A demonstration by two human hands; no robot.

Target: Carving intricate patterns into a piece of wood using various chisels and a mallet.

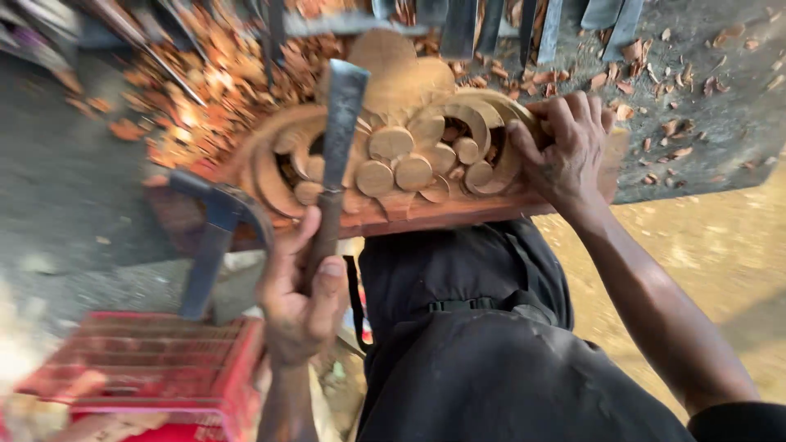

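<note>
From the head camera, looking down, the left hand (301, 299) is closed in a full fist around the shaft of a flat-bladed chisel (337, 155), thumb pressed up along the handle; the steel blade stands nearly upright and its broad end overlaps the upper left part of a carved wooden panel (409, 151), though whether the edge touches the wood cannot be told. The panel, reddish-brown with scrolls and a cluster of round knobs cut in relief, lies at the near edge of a grey workbench (704, 123) and juts over the person's lap, which is covered by dark trousers (483, 344). The right hand (565, 147) clamps the panel's right end, fingers curled over its upper carved rim and the palm against its side, holding it firmly. A hammer (214, 237) with a dark head and blue-grey handle leans just beside the panel's lower left corner, its handle running down toward a red plastic crate (147, 360) at the lower left. Wood chips (205, 90) lie thick on the bench behind the panel's left side and thinner toward the far right corner. A row of metal tool blades (491, 24) lines the far edge of the bench, blurred.
</note>
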